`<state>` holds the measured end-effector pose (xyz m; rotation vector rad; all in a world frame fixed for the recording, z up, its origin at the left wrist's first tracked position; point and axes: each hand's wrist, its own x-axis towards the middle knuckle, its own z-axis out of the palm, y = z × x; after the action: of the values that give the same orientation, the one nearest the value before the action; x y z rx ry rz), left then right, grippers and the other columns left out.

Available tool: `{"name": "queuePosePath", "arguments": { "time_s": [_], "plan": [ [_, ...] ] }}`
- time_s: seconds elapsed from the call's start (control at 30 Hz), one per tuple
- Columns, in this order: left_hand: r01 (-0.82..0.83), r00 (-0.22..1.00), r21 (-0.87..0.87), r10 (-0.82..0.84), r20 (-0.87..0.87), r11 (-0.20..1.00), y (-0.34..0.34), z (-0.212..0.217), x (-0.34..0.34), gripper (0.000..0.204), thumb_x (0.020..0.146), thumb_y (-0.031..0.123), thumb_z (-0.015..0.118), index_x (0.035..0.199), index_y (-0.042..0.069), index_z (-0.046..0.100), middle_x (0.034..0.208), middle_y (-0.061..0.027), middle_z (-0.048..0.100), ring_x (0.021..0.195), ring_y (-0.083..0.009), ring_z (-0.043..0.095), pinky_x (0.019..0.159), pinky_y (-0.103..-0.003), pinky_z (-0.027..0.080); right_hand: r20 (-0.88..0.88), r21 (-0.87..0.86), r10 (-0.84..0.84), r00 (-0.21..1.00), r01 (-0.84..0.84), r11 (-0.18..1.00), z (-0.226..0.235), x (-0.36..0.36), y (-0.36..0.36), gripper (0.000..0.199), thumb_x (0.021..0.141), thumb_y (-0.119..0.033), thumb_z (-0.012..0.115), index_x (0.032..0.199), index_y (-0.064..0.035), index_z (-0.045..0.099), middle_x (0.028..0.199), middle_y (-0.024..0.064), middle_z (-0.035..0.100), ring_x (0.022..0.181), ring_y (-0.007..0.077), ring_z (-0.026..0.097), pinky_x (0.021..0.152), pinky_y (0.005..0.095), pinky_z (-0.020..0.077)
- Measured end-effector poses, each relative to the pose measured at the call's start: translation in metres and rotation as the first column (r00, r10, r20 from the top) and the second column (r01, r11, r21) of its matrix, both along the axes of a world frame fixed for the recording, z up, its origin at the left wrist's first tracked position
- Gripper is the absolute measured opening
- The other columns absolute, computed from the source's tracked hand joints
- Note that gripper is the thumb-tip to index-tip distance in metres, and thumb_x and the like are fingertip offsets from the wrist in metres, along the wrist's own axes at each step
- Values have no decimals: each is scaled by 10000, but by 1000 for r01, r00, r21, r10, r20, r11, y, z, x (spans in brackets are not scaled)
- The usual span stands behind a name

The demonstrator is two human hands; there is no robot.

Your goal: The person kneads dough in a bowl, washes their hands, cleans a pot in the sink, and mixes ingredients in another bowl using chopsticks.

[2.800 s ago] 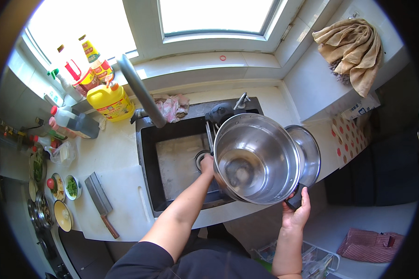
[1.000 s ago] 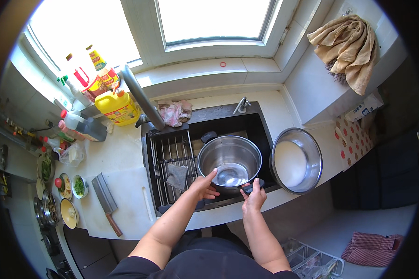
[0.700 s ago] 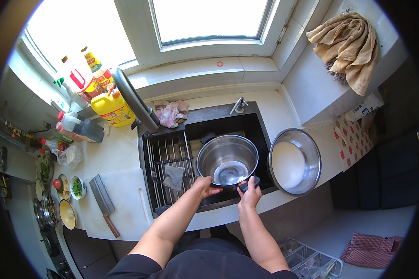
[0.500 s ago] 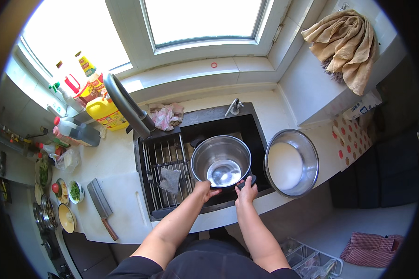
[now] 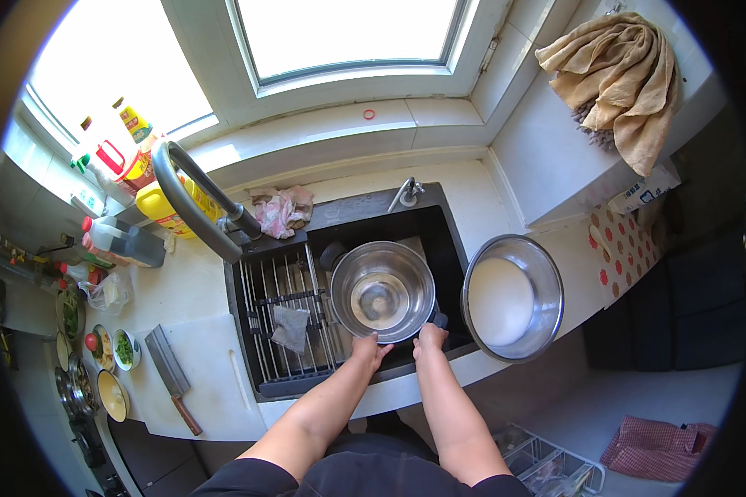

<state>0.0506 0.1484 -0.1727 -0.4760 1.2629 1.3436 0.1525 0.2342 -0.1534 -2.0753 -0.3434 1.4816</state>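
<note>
A round stainless steel pot [image 5: 383, 257] with dark handles is in the black sink [image 5: 449, 248], its shiny bottom facing up at me. My left hand [image 5: 370, 351] grips the near left edge of the pot, thumb up by the rim and fingers below. Beside it my right hand [image 5: 428, 341] is closed at the pot's near right edge, against the dark handle [image 5: 440, 320]. How far the fingers reach under the pot is hidden. To the right, on the counter, stands a steel bowl [image 5: 552, 302] containing something white [image 5: 501, 300].
A metal rack [image 5: 261, 356] covers the sink's left part, bearing a grey mesh pad [image 5: 290, 328]. The dark faucet [image 5: 192, 207] arches behind it. Left lies a cleaver [image 5: 168, 361] on a white cutting board [image 5: 224, 406]. Small bowls [image 5: 114, 396] and bottles [image 5: 128, 242] stand farther left.
The pot is tilted less toward me, and the bright patch inside has dimmed. Both hands remain on it, with my right hand slightly shifted at the handle. The whole view has turned slightly.
</note>
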Motion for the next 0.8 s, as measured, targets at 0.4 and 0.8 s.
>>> {"name": "queuePosePath", "arguments": {
  "time_s": [0.4,0.8],
  "plan": [
    [-148,929,52,121,350,988,-2,-38,-7,349,967,101,315,1310,43,304,1368,-149,373,1224,-406,398,1010,-576,285,-158,-38,156,975,-164,986,50,-2,5,485,826,-60,536,1260,11,332,1346,176,358,1212,331,381,976,489,350],
    [-58,574,-77,-30,-818,995,62,76,-58,534,809,133,569,1295,-4,395,1317,-203,396,1231,-318,380,1035,-369,293,75,521,646,760,-582,625,174,-52,162,291,840,-71,582,1124,-11,566,776,37,600,606,90,527,503,232,442]
  ]
}}
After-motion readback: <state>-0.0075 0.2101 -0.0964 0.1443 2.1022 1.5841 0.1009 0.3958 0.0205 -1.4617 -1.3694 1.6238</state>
